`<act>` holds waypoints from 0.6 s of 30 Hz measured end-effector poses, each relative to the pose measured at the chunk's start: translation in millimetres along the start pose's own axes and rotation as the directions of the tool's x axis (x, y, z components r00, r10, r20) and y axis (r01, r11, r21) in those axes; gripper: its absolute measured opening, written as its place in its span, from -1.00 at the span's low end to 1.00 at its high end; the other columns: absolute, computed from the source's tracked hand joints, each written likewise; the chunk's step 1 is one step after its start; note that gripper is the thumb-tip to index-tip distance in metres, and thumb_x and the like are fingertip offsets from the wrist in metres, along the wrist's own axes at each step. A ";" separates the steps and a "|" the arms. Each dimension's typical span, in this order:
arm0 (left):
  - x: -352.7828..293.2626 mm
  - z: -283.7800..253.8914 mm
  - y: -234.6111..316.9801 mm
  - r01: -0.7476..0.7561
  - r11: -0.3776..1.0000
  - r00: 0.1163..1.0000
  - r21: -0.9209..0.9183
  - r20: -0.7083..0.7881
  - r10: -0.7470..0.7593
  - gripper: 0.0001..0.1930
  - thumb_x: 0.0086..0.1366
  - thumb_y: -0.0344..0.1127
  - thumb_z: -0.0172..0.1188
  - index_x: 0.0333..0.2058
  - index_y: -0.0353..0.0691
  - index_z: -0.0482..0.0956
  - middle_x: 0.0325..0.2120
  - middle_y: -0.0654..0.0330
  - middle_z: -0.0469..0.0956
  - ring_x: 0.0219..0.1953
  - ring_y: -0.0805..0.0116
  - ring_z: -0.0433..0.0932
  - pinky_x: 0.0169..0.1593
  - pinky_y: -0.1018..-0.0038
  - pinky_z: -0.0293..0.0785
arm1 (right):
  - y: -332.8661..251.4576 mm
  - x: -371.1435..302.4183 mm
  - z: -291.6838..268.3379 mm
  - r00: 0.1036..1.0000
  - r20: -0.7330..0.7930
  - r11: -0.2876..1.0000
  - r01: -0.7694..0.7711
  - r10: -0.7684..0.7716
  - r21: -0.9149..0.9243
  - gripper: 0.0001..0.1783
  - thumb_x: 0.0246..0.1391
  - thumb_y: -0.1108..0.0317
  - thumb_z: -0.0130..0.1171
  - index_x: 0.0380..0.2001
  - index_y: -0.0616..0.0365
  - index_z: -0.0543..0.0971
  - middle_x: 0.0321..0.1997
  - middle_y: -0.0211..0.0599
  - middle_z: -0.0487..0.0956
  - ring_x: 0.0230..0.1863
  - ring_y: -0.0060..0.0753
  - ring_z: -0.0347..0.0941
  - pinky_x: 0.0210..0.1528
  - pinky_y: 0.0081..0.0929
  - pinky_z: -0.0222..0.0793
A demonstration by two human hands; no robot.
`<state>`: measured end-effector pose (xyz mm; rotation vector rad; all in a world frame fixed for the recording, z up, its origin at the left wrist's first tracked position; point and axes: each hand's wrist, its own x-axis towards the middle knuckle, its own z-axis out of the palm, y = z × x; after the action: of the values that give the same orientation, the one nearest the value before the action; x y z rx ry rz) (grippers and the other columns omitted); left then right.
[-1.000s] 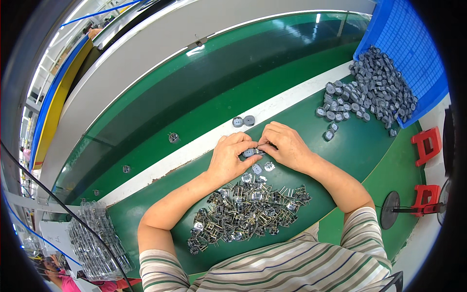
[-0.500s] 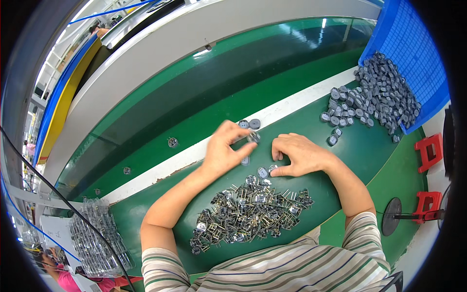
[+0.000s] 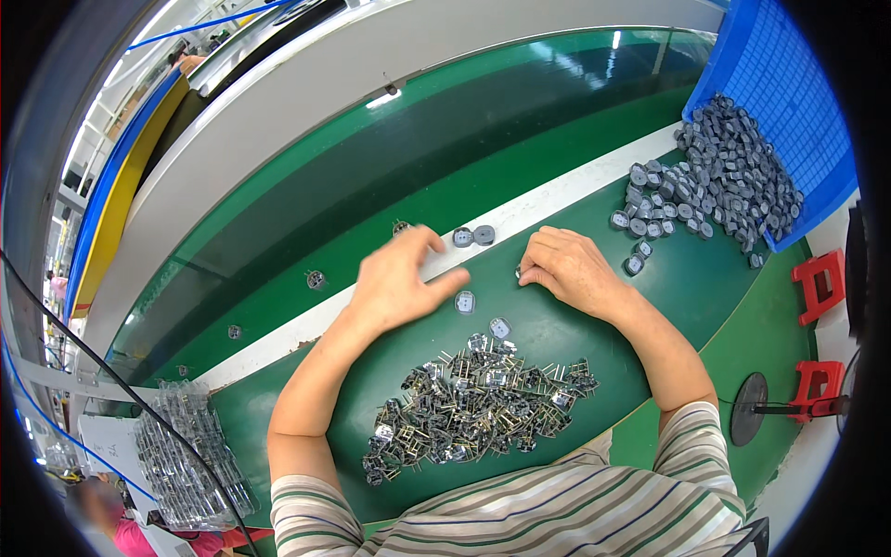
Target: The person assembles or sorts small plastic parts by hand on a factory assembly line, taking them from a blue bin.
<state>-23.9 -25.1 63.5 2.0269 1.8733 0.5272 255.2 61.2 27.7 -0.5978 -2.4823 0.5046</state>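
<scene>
Left hand: released, thumb and fingers parted, above white strip. Right hand: curled, pinching part.

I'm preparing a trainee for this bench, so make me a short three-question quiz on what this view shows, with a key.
1. Multiple choice: what is piled on the green bench, nearest the striped shirt?
A) Red stools
B) Metal-pinned parts
C) Blue crates

2. True or false: the thumb of the left hand stands apart from its fingers.

3. Count: how many gray round pieces rest on the white strip?

Key:
1. B, metal-pinned parts.
2. True; there is a clear gap between them.
3. Two, side by side.
</scene>
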 end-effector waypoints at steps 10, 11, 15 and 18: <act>-13.4 45.5 6.0 -0.270 0.947 0.955 -0.174 0.079 0.287 -0.64 0.28 -0.19 0.50 0.01 -0.09 0.68 -0.22 0.18 0.55 -0.26 0.18 0.62 -0.17 0.27 0.58 | 3.2 -0.3 -3.7 0.997 -0.029 0.994 0.073 -0.076 -0.087 -0.82 0.04 0.37 0.44 -0.35 0.09 0.61 -0.28 -0.34 0.57 -0.19 -0.14 0.57 -0.13 -0.15 0.45; -13.1 48.6 5.3 -0.310 0.933 0.947 -0.181 0.026 0.320 -0.62 0.27 -0.18 0.51 0.03 -0.08 0.68 -0.22 0.18 0.55 -0.24 0.18 0.62 -0.16 0.27 0.57 | 3.2 0.0 -3.7 0.995 -0.048 0.992 0.086 -0.090 -0.087 -0.80 0.02 0.38 0.48 -0.35 0.10 0.62 -0.28 -0.35 0.58 -0.19 -0.15 0.57 -0.13 -0.19 0.44; -11.4 45.9 5.2 -0.294 0.932 0.953 -0.211 0.009 0.303 -0.61 0.25 -0.21 0.51 0.04 -0.08 0.70 -0.22 0.18 0.54 -0.22 0.17 0.61 -0.15 0.27 0.56 | -6.4 2.8 -6.3 0.994 -0.106 0.993 -0.010 -0.002 -0.116 -0.81 0.05 0.38 0.49 -0.35 0.10 0.62 -0.27 -0.34 0.58 -0.19 -0.19 0.58 -0.11 -0.23 0.43; -9.3 40.4 4.4 -0.329 0.912 0.935 -0.243 0.051 0.351 -0.54 0.20 -0.16 0.56 0.04 -0.10 0.68 -0.24 0.18 0.54 -0.23 0.15 0.61 -0.15 0.27 0.57 | -7.1 -0.1 -2.9 0.987 -0.102 0.987 -0.135 0.126 -0.085 -0.82 0.11 0.33 0.44 -0.35 0.11 0.62 -0.26 -0.30 0.59 -0.17 -0.13 0.58 -0.11 -0.20 0.41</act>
<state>-1.3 -34.3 29.8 2.1834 1.3370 0.6909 254.8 55.8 33.3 -0.8065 -2.3953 0.4025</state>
